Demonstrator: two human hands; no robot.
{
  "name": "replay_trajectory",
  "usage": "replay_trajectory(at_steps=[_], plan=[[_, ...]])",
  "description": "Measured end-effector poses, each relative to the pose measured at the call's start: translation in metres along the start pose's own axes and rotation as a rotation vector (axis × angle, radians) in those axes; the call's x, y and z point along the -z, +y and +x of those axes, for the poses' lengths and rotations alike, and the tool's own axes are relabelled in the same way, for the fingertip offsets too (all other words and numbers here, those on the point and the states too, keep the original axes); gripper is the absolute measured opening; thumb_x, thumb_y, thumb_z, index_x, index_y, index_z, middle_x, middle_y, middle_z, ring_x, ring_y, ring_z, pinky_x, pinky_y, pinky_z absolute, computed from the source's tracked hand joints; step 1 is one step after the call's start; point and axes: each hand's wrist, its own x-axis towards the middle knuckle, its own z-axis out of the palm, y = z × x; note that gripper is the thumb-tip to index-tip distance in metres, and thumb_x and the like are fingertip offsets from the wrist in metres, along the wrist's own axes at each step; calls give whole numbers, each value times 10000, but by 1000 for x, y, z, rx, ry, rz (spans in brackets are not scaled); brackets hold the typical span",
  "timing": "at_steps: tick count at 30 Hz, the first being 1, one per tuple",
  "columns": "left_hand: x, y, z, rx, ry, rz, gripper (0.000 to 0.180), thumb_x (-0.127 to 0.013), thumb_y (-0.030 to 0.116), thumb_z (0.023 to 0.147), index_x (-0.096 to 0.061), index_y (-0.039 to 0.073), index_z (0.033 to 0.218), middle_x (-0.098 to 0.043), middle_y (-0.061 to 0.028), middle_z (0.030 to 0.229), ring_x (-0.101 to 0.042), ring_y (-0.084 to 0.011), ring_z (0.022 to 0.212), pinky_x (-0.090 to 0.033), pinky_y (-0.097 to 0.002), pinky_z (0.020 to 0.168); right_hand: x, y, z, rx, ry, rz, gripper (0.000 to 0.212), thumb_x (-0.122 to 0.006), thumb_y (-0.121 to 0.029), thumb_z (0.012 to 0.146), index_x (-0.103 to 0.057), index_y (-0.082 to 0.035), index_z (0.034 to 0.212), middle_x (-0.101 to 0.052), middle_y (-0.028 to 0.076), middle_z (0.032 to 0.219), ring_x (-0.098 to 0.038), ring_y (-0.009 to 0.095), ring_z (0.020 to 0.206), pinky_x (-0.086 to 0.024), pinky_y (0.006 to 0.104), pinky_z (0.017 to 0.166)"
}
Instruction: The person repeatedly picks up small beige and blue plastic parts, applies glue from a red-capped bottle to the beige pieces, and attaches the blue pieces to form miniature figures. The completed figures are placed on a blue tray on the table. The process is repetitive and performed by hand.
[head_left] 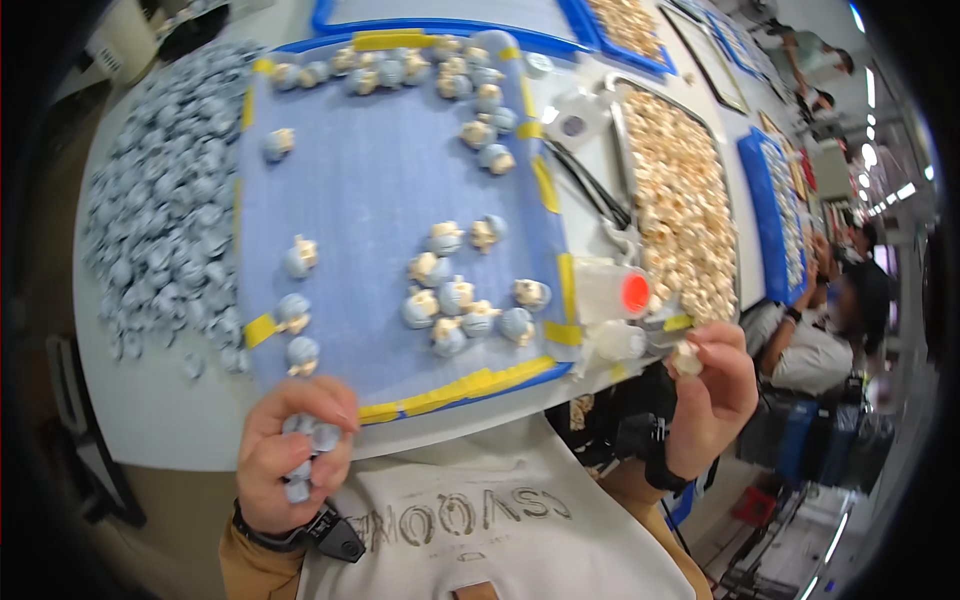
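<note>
My left hand (pixel 265 465) is closed around several small light-blue cup-shaped pieces (pixel 312 432), just off the near left corner of the lined tray. My right hand (pixel 715 405) pinches one small cream-coloured piece (pixel 686 360) between thumb and fingers, beside the near end of a metal tray (pixel 624 130) heaped with similar cream pieces (pixel 680 190). Between my hands lies the blue tray (pixel 350 200), its blue sheet held with yellow tape. On it sit round blue pieces joined to cream pieces (pixel 456 295), in a far row, a near cluster and a left column.
Loose blue pieces (pixel 160 200) form a large pile at the left. Black-handled tweezers or scissors (pixel 590 185), a clear container with an orange-red round end (pixel 635 293) and a clear bottle (pixel 618 340) lie between the trays. People work at the right near another blue tray (pixel 768 215).
</note>
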Motion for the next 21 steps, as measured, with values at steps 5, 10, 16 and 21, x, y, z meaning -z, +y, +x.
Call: replay_trajectory(at_steps=[5,10,16,21], plan=[[0,-3,-3,-13,-1,120,324,-522,203,828,-478,-68,1000,-540,-166,755,-410,-76,454,-337,-187,368,-5,-11,33,-69,-12,-435,322,-648,59,682,-593,0,994,-587,88,899,-558,145,792,-432,240,685],[8,-8,1,-80,-103,229,446,-496,411,897,-455,-33,881,-480,-102,582,-367,-86,378,-287,-196,325,-7,-14,56,92,-212,-747,255,-659,31,645,-635,-34,890,-600,93,860,-554,234,757,-443,307,666],[6,-6,1,31,-80,-70,409,-376,401,947,-420,11,834,-402,-46,514,-336,-97,336,-264,-213,306,-10,-8,62,163,-314,-847,247,-668,16,641,-634,-42,880,-590,78,831,-534,250,775,-438,334,665],[9,-6,0,-30,-58,119,394,-400,388,941,-425,-5,950,-440,-51,554,-342,-76,352,-275,-207,315,-9,-6,61,173,-322,-878,245,-669,14,639,-633,-43,875,-590,75,832,-533,249,777,-438,335,664]])
